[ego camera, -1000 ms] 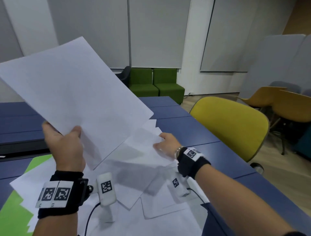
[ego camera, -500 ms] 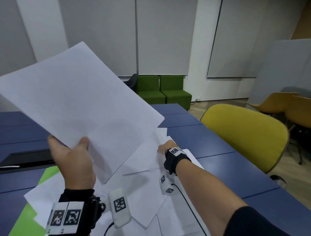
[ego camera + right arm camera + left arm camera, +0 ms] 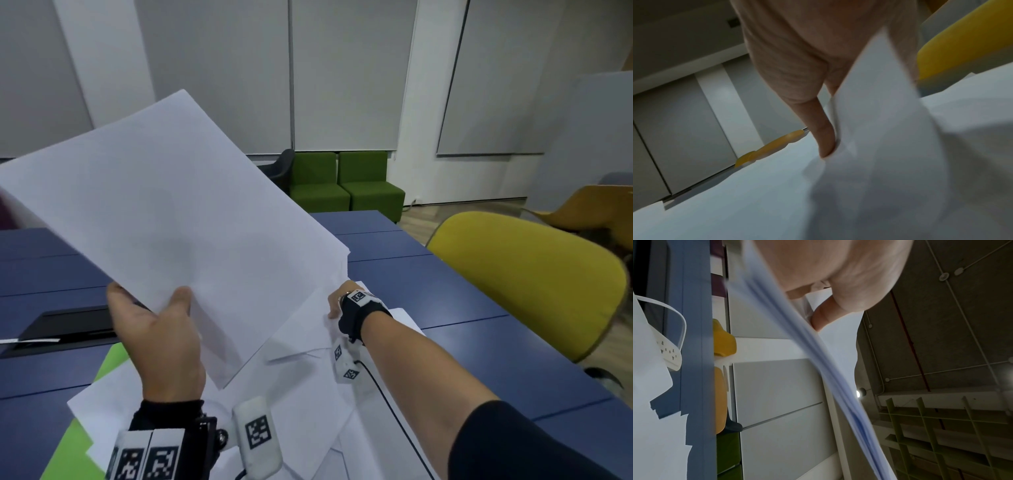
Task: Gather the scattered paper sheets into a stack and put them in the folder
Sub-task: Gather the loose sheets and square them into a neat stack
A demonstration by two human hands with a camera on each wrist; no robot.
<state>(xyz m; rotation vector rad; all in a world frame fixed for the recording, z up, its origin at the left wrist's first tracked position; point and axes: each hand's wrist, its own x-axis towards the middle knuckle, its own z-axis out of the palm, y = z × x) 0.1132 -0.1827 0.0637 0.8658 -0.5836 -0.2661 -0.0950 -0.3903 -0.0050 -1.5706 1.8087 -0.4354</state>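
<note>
1. Left hand (image 3: 161,339) raised above the tabletop (image 3: 472,308), gripping a stack of sheets (image 3: 171,219) at its near lower edge; thumb on the top face, fingers (image 3: 825,318) curled underneath. Stack tilted, far corner highest.
2. Left wrist view: stack edge-on, several sheets thick, edges blurred.
3. Right hand (image 3: 337,301) reaches to the loose sheets (image 3: 308,387) strewn on the tabletop, under the stack's right corner. Right wrist view: thumb pressed onto one sheet, a lifted edge of paper (image 3: 875,104) running up past the palm. Looks like a pinch; the fingers behind the paper are hidden.
4. Green folder (image 3: 68,455) flat on the tabletop, below and left of the held stack, mostly covered by loose sheets.
5. Yellow chair (image 3: 527,274) right of the stack, beside the tabletop. Green seats (image 3: 346,185) beyond the stack, against the wall.
</note>
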